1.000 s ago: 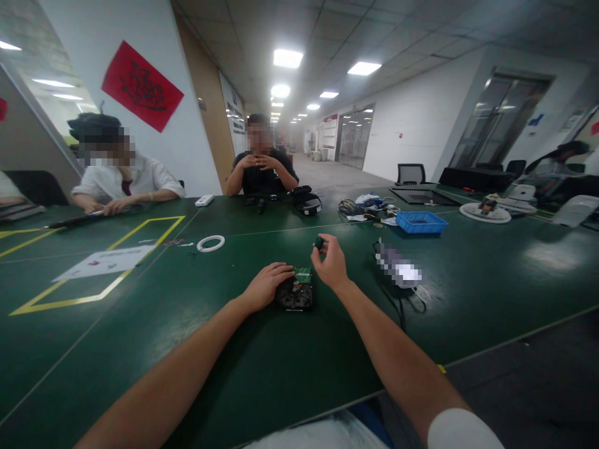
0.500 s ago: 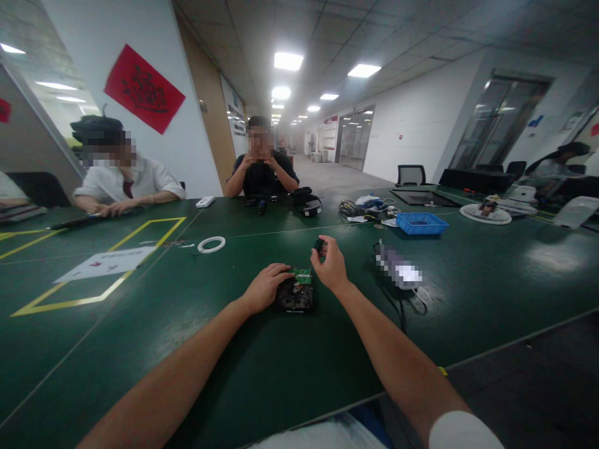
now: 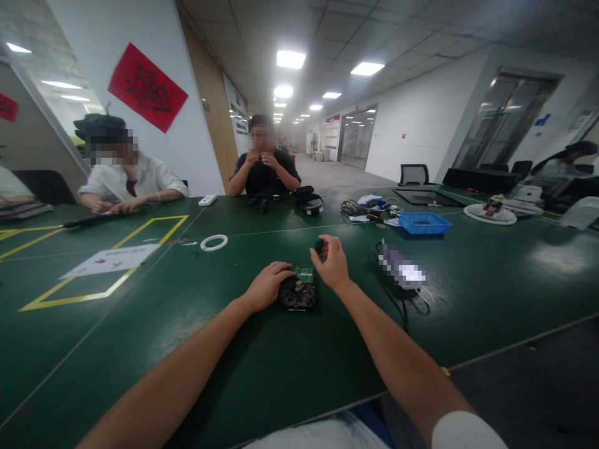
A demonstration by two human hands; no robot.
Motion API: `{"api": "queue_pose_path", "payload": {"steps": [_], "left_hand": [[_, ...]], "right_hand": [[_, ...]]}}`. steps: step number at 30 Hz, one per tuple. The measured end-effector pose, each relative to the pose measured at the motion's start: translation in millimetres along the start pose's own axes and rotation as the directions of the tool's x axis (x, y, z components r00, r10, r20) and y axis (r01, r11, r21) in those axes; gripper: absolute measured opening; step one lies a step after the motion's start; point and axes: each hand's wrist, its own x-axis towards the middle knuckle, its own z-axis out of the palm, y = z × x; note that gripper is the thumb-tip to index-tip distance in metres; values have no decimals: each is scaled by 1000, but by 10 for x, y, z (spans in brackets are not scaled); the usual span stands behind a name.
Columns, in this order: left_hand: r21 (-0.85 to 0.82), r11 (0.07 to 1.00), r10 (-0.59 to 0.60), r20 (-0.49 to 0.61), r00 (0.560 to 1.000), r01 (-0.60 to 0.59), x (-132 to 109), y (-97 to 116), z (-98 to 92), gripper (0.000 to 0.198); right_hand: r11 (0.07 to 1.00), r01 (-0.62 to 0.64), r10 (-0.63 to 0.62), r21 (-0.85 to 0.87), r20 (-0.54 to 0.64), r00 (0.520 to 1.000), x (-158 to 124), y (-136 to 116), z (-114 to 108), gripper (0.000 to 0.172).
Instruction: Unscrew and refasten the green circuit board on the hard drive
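Observation:
A black device with a green circuit board (image 3: 303,274) lies flat on the dark green table in front of me. Its open black lower part (image 3: 297,296) faces up, with small metal parts near the board. My left hand (image 3: 269,285) grips the device by its upper left side, fingertips reaching to the board's edge. Just above and right of the board, my right hand (image 3: 331,262) pinches a small, dark, rounded piece (image 3: 319,245) between thumb and fingers. The rest of that piece is hidden or too dark to make out.
A white ring (image 3: 214,242) and a paper sheet (image 3: 110,260) lie to the left. At right are a lit phone-like device (image 3: 402,268) with cables, a blue tray (image 3: 424,223) and tangled wires (image 3: 355,209). Two people (image 3: 264,165) (image 3: 131,174) sit across the table.
The whole view has shifted slightly. Both hands keep nearly the same places on and above the device; the dark piece in my right hand looks slightly turned.

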Motion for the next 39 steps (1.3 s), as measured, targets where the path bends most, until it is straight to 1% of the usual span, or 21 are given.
{"api": "queue_pose_path", "payload": {"steps": [8,15,19,22,25,27,28,30,32,33,34,35,36,37,39], "left_hand": [[-13,1000,2,-16,1000,-2,3,5,2,56],[-4,1000,6,-12,1000,-6,1,2,-7,54],[1,1000,-4,-15,1000,4,-5,8,-8,54],[17,999,-35,-28,999,35,-2,-7,-12,54],[68,989,-128,-94,987,134,-15,-114,-47,52],[131,956,-238,-185,953,264,-63,-256,-102,47],[170,922,-304,-238,922,348,-103,-344,-138,44],[243,810,-447,-332,830,534,-210,-531,-216,38],[302,661,-591,-355,724,687,-325,-699,-283,38],[322,589,-658,-342,671,741,-374,-766,-307,39],[334,533,-709,-323,626,777,-412,-819,-323,40],[346,497,-747,-296,595,796,-438,-857,-331,39],[356,477,-772,-266,577,803,-452,-883,-333,38],[365,471,-785,-242,570,803,-456,-897,-331,38],[376,480,-789,-211,577,793,-446,-908,-320,37]], "right_hand": [[998,29,-30,58,15,999,-14,4,24,49],[999,41,-41,19,18,999,-13,-22,2,43],[998,45,-44,42,-20,999,2,-38,-22,43],[998,46,-43,47,-77,996,22,-30,-50,44],[999,31,-26,40,-114,993,35,13,-69,46],[999,14,-10,39,-121,993,36,62,-70,46],[999,5,-1,35,-125,992,35,89,-67,46],[1000,-15,18,23,-135,991,32,146,-60,47],[999,-35,36,8,-140,989,28,197,-53,47],[999,-47,47,1,-140,989,26,219,-51,47],[998,-61,60,-5,-140,988,25,239,-49,47],[997,-75,73,-10,-140,987,23,257,-49,47],[996,-90,87,-15,-140,986,21,272,-49,47],[995,-103,99,-20,-141,985,19,287,-50,46],[992,-120,115,-28,-143,983,14,312,-53,46]]}}
